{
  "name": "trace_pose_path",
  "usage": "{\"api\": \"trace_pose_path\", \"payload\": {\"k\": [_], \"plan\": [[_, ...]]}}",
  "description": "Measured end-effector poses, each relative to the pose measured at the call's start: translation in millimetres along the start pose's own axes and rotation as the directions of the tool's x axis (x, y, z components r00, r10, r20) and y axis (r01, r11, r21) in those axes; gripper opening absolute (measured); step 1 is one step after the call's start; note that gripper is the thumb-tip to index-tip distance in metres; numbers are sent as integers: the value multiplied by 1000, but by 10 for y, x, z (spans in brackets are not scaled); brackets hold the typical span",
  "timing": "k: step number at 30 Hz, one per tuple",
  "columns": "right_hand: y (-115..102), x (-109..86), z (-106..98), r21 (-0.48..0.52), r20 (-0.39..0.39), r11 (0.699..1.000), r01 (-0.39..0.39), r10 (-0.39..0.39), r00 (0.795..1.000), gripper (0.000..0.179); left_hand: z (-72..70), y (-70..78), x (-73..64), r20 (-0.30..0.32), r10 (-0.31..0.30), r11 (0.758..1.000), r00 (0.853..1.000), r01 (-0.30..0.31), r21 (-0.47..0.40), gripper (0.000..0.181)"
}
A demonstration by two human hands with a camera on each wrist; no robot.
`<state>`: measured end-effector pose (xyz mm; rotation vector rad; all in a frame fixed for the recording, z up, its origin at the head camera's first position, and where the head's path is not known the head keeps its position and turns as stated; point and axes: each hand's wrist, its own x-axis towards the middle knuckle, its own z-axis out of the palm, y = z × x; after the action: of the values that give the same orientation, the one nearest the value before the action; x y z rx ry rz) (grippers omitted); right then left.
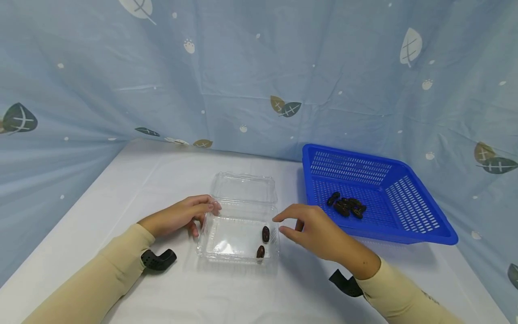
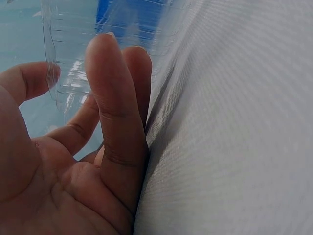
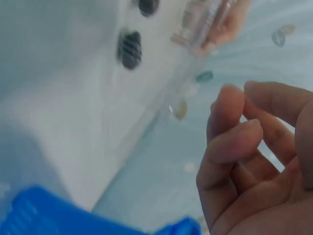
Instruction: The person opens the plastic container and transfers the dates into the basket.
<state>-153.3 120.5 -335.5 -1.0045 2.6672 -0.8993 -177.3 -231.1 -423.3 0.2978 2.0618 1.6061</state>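
A clear plastic clamshell container point(image 1: 226, 234) lies open on the white table, its lid point(image 1: 244, 187) folded back. Two dark dates point(image 1: 265, 233) point(image 1: 261, 252) lie inside by its right wall; the right wrist view shows them as dates point(image 3: 130, 49) too. My left hand point(image 1: 206, 218) holds the container's left rim, and the clear wall point(image 2: 68, 58) sits between thumb and fingers point(image 2: 117, 78). My right hand point(image 1: 285, 225) hovers just off the right rim with fingers point(image 3: 234, 127) loosely curled and nothing in them.
A blue plastic basket point(image 1: 404, 198) stands at the right with several dates point(image 1: 346, 207) in it. A blue leaf-print cloth point(image 1: 259, 81) hangs behind and at both sides of the table point(image 1: 133, 180).
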Motion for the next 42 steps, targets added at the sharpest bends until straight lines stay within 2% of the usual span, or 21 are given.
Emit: {"api": "trace_pose_path", "payload": {"k": [8,21,26,31,38,42], "plan": [[19,130,218,75,198,997,-29,13,980,24,2,17,-6,0,-5,1000,1000,5,9,40],[18,354,325,73,379,994,-85,51,924,19,-12,18,-13,16,5,1000,1000,-5,5,41],[25,401,351,65,420,994,-83,48,906,18,-10,27,-15,15,15,1000,1000,-16,22,41],[36,426,375,52,436,997,-62,33,900,17,-13,24,-9,17,16,1000,1000,-16,20,41],[41,462,391,-17,456,1000,11,-1,890,19,-8,22,-6,17,16,1000,1000,-16,16,41],[24,471,392,-29,461,1000,-2,15,887,18,-5,26,-9,15,16,1000,1000,-16,19,40]]}}
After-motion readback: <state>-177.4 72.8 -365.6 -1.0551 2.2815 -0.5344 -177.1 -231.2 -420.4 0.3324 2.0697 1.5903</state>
